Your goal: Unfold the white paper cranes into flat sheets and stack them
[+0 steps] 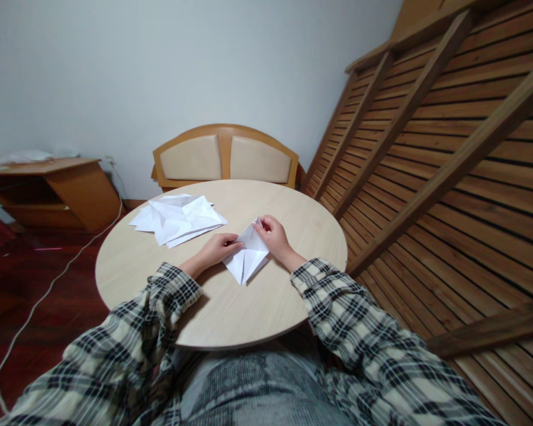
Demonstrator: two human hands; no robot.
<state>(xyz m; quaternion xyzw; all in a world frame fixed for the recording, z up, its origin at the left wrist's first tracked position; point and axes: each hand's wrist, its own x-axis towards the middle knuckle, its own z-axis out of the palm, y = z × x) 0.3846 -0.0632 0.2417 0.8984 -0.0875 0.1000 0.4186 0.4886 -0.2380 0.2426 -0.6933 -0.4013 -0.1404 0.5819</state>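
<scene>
A folded sheet of white paper [247, 258] lies on the round table in front of me, its flaps meeting at a slit and one point turned toward me. My left hand [218, 247] is closed on its left edge, thumb on top and fingers partly hidden. At the far corner, my right hand [273, 232] pinches the paper between thumb and fingertips. Beyond my left hand rests a loose pile of creased white paper sheets [182, 216], apart from the piece I hold.
The pale round table [249, 319] has its near edge close to my lap. Behind it stands a padded wooden headboard [224, 157]. A slatted wooden frame [426, 177] leans along the right. At left are a wooden cabinet [82, 192] and a white cable [55, 278] crossing the floor.
</scene>
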